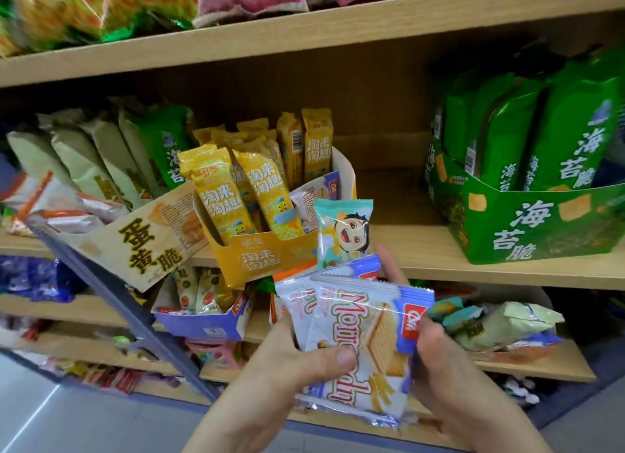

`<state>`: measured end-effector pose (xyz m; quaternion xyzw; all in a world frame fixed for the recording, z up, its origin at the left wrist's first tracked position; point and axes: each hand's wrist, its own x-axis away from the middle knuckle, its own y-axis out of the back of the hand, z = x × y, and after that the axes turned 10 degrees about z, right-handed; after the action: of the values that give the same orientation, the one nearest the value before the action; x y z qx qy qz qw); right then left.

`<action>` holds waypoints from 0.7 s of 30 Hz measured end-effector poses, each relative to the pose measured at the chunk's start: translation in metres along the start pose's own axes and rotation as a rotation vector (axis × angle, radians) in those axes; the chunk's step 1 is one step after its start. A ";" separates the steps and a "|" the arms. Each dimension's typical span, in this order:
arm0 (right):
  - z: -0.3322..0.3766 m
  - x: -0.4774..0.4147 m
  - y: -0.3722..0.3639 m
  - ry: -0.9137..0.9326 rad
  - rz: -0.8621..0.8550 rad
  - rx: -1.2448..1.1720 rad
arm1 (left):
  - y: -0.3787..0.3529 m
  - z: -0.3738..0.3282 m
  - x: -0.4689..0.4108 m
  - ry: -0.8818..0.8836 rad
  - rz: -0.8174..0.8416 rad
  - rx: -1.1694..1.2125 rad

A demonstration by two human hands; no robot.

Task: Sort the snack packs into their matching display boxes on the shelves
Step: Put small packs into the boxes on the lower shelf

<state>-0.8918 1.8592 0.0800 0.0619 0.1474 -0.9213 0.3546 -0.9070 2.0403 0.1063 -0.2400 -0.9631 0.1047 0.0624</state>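
My left hand (297, 368) grips a fan of white-and-blue wafer packs (368, 330) from the left, thumb pressed flat across the front one. My right hand (453, 378) holds the same bundle from the right, thumb at the edge and fingers curled round behind. A teal pack (343, 232) with a cartoon face sticks up at the back of the bundle, and an orange edge shows beside it. I cannot tell how many packs are in the stack.

The bundle sits in front of the shelf (406, 249), just right of the yellow box (260, 258) full of yellow stick packs (223, 195). One stray wafer pack (309, 202) leans inside that box, where it doesn't match. Below and to the left, a blue box (203, 325) carries the same red logo as my wafers. A green box (541, 229) stands well apart on the right.

I judge this to be the sorting-in-hand step: packs gathered, none placed yet. Next I would separate the wafers from the teal pack, let one hand take them, and lower them into the blue box, tipping them to clear its front wall.
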 end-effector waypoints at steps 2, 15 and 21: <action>0.004 -0.002 0.001 -0.007 -0.012 -0.150 | 0.001 -0.001 0.005 -0.004 0.005 0.028; 0.094 -0.106 0.017 0.103 -0.277 1.341 | 0.018 0.008 0.028 -0.011 -0.126 0.265; 0.091 -0.211 0.021 -0.336 0.042 1.988 | 0.034 -0.005 0.044 0.039 -0.097 0.211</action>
<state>-0.7217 1.9498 0.2076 0.2016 -0.7407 -0.6166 0.1746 -0.9291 2.0911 0.1065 -0.1870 -0.9558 0.1977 0.1108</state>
